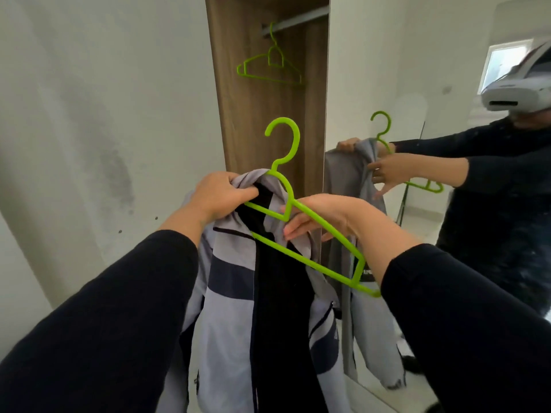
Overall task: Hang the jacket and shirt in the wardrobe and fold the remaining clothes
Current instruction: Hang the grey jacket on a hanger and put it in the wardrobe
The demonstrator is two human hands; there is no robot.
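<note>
A white plastered wall (89,84) fills the left side. A grey, mottled stain (119,177) spreads down its middle, and two small dark specks (120,231) (156,218) sit just below and to the right of it. A tall mirror (372,70) takes up the right side, its lower edge slanting towards the bottom right corner. Near the mirror's upper right corner it reflects a white headset (518,84) and, behind it, a bright window (504,59). Lower down it shows pale floor (423,216) and a thin dark upright (402,204), too slight to identify.
</note>
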